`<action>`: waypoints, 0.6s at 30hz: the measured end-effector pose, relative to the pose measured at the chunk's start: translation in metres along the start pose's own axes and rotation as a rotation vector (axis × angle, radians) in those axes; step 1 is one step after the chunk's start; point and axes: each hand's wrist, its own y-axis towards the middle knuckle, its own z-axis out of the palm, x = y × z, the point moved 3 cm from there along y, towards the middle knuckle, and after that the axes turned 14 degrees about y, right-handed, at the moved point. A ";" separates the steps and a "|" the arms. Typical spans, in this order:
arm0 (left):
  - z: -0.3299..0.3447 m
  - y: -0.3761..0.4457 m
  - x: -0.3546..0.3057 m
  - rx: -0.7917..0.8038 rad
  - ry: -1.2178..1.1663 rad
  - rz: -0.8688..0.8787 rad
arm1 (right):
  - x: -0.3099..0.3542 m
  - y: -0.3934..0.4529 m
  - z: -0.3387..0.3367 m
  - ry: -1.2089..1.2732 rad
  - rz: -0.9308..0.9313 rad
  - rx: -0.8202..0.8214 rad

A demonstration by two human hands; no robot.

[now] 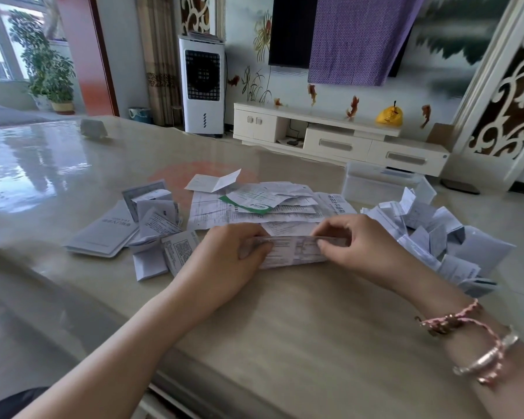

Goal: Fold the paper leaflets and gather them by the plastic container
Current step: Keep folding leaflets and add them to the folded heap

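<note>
Leaflet point(291, 251) pinched btwn both hands — seemingly mid-fold.

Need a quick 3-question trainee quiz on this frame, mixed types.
1. True or false: both hands pinch the same leaflet.
2. The plastic container sits: A) far right, behind the folded leaflets; B) at the left edge; C) under the hands.
3. Fill in: the paper with the green band lies on the ___ pile.

Key: 1 true, left hand and right hand each grip an end. 2 A. 3 middle.

Bright window daylight glares off the table point(37, 164); edges warp.
</note>
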 end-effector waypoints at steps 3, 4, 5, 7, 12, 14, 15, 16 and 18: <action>0.000 0.000 0.001 0.026 -0.062 -0.066 | -0.002 0.002 -0.001 0.075 0.052 -0.010; 0.000 -0.001 0.001 0.026 -0.061 -0.079 | -0.002 0.002 -0.001 0.074 0.061 -0.012; 0.000 -0.002 0.001 0.023 -0.037 -0.089 | -0.002 0.002 0.001 0.053 0.064 -0.017; 0.001 -0.004 0.000 0.034 0.092 -0.108 | -0.004 0.002 0.005 -0.046 0.057 -0.024; 0.002 -0.012 -0.008 0.082 0.349 -0.080 | -0.008 0.002 0.019 -0.271 -0.009 0.027; 0.001 -0.015 -0.010 0.078 0.390 -0.058 | -0.007 0.002 0.022 -0.306 -0.034 0.049; 0.001 -0.016 -0.011 0.069 0.410 -0.040 | -0.007 0.001 0.023 -0.324 -0.046 0.062; 0.001 -0.016 -0.012 0.060 0.434 -0.019 | -0.007 0.001 0.024 -0.344 -0.057 0.077; 0.001 -0.017 -0.014 0.053 0.482 0.011 | -0.009 0.002 0.026 -0.393 -0.072 0.099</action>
